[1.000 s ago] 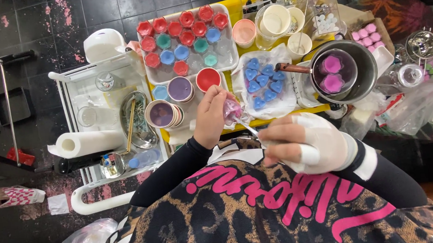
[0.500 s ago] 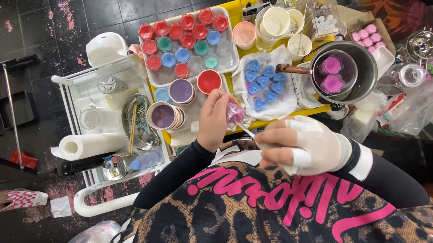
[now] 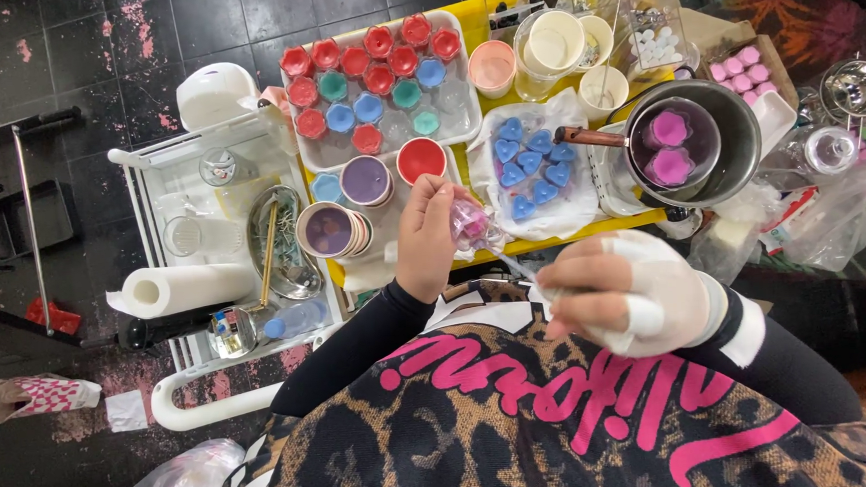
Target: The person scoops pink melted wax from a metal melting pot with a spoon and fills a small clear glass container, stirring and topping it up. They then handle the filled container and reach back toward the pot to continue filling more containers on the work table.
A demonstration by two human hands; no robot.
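My left hand holds a small clear mould with pink wax just above the yellow table's front edge. My right hand, wrapped in white bandage, grips a thin metal tool whose tip reaches into the mould. Both hands hover close to my chest, over a leopard-print top with pink lettering.
A white tray of red, blue and teal wax pieces sits at the back. Blue hearts lie on a white cloth. A steel pot holds two purple wax shapes. A white trolley with a paper roll stands left.
The left hand has tilted the small mould slightly and the right hand's tool has shifted a little at it. Nothing else on the table has moved.
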